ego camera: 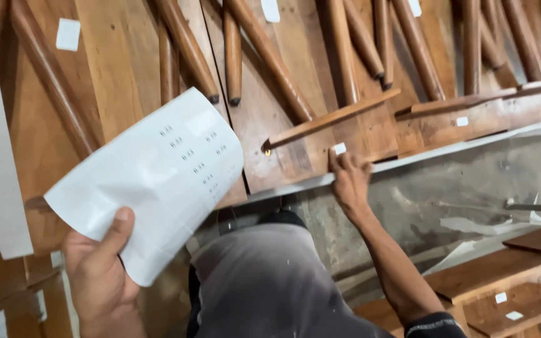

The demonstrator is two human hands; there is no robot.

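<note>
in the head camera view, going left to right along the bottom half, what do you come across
Left hand gripping a white sheet of small labels → grey-clad knee → right hand pressing a small white sticker on a wooden board's edge → stacked wooden panels at the far right.

sheet's print too small (blurred), left hand cut off below

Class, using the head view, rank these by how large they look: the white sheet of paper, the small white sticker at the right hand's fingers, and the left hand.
1. White sheet of paper, clearly largest.
2. Left hand, though nearness to the camera enlarges it.
3. Small white sticker by the right hand, smallest.
</note>
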